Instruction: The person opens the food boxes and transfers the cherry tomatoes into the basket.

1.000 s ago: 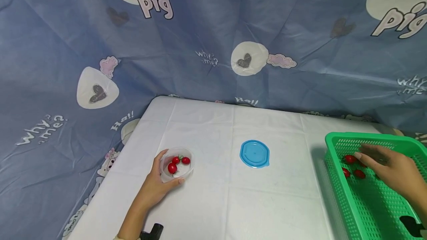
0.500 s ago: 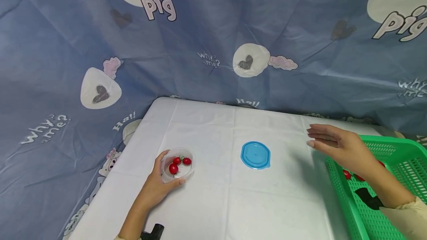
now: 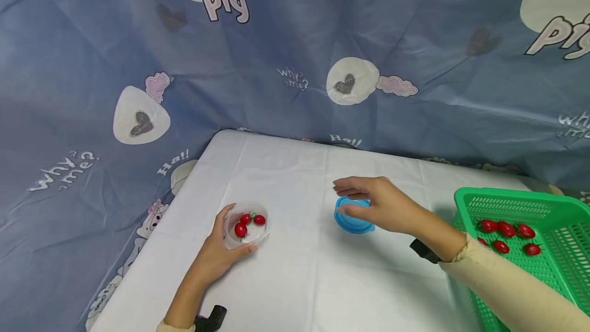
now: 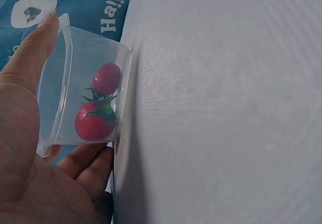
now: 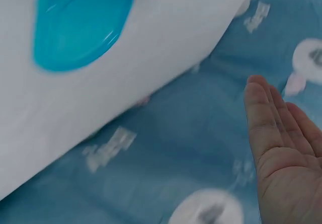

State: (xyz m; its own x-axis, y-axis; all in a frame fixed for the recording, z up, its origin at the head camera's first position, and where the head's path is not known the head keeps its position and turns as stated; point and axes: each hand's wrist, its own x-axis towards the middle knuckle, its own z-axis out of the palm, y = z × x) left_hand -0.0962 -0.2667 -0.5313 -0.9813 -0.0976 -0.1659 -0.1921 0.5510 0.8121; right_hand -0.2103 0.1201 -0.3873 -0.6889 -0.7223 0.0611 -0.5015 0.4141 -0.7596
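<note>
My left hand (image 3: pixel 216 255) grips a small clear plastic container (image 3: pixel 252 232) that stands upright on the table at the left. Thumb and fingers go round its sides in the left wrist view. Inside lie a few cherry tomatoes (image 4: pixel 94 122), some with green stems. To the right is a flat blue lid (image 3: pixel 354 225), lying on the tablecloth. Above it hovers my right hand (image 3: pixel 387 206), fingers fairly straight, holding nothing and covering part of the lid in the head view. The right wrist view shows a gap between hand and lid.
A green mesh basket (image 3: pixel 525 193) with several cherry tomatoes (image 3: pixel 506 228) stands at the right, partly behind my right sleeve (image 3: pixel 511 281). White cloth (image 3: pixel 276 168) covers the table. A blue printed curtain (image 3: pixel 258 65) hangs behind and left of it.
My right hand has come out of the green basket and moved left across the table to above the blue lid. The left hand keeps its grip on the container.
</note>
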